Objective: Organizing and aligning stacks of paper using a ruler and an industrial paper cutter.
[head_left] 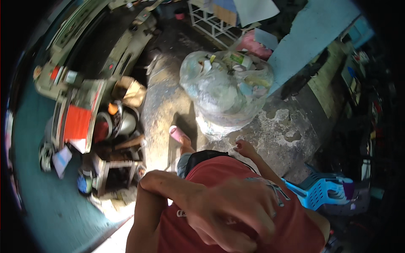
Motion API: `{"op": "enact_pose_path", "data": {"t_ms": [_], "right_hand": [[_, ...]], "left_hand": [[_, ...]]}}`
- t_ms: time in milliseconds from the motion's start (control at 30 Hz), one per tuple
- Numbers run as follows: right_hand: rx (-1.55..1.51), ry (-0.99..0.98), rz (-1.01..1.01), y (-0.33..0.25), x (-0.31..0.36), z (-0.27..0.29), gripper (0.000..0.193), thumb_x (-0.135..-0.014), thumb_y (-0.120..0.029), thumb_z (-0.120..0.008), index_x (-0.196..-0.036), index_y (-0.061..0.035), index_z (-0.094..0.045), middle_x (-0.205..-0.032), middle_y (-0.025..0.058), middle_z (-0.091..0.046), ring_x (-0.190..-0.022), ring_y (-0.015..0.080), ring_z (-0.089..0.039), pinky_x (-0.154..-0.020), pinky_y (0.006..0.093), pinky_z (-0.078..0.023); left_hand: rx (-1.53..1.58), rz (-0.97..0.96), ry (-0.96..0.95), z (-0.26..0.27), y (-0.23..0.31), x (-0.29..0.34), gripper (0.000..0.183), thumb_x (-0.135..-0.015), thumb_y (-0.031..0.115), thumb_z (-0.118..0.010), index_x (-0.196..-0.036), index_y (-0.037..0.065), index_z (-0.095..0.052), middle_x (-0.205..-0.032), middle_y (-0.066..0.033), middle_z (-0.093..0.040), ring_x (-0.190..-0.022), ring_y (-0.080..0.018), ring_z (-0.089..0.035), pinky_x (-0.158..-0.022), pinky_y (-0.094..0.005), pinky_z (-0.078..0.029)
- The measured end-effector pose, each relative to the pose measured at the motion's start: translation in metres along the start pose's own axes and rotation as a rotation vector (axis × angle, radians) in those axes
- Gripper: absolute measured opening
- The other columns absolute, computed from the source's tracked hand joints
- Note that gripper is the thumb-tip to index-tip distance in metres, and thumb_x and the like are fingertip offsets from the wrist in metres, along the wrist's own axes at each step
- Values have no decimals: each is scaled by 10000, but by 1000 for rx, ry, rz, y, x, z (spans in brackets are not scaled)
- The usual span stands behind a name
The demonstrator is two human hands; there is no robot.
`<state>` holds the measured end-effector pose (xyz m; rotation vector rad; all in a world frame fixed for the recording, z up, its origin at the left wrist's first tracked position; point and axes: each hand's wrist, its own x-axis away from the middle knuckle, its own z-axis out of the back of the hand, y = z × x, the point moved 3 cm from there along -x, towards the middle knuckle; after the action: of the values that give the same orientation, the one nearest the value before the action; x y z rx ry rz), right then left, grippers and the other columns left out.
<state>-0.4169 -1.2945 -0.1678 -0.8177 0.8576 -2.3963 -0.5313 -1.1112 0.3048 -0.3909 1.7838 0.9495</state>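
My left arm bends across the red shirt (219,168) I wear, and my left hand (236,206) is raised close in front of my chest. Its fingers point downward and are blurred, so whether they hold anything does not show. At my right side hangs my right hand (245,148), its fingers loosely apart and nothing seen in them. Beyond it on the floor stands a big clear plastic bag (223,92), bulging with mixed waste; my right hand is apart from it. One foot in a pink slipper (179,134) shows on the concrete.
Long machine-like benches (126,50) line the left, with a red-orange panel (77,122), a cardboard box (133,92) and a low wooden stand (118,164). A light-blue board (310,33) slants beyond the bag, near a white rack (211,25). Blue plastic chairs (325,192) stand right.
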Motion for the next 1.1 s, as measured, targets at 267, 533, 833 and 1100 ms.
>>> {"op": "enact_pose_path", "data": {"t_ms": [267, 533, 833, 1100], "right_hand": [[146, -42, 221, -132, -178, -27, 366, -804, -276, -725, -1082, -54, -640, -939, 127, -674, -872, 292, -662, -786, 407, -530], [-32, 115, 313, -335, -309, 12, 399, -781, -89, -737, -1152, -16, -611, -998, 158, -672, -907, 293, -666, -814, 385, -529], [-127, 83, 265, -354, -516, 83, 401, -827, -218, -777, -1157, -40, -632, -1056, 92, -659, -954, 182, -652, -829, 325, -532], [-1361, 691, 63, -287, -793, 359, 505, -817, -124, -752, -1274, -38, -553, -1138, 82, -628, -1037, 201, -603, -856, 401, -516]], "left_hand": [[-200, 24, 516, 181, 93, -11, 86, -826, 102, -732, -879, 103, -665, -1095, -75, -548, -964, -257, -590, -874, -545, -498], [23, 245, 220, 331, 168, -22, 288, -964, 297, -622, -901, 27, -701, -1022, -109, -598, -960, -245, -543, -838, -387, -427], [-265, 418, 130, 537, 153, -16, 180, -785, 132, -775, -917, 77, -665, -1170, -167, -574, -1126, -364, -555, -987, -541, -446], [-695, 1404, 822, 768, 94, 178, 496, -721, 83, -833, -1155, -1, -607, -1232, -173, -590, -1114, -234, -602, -899, -339, -504]]}}
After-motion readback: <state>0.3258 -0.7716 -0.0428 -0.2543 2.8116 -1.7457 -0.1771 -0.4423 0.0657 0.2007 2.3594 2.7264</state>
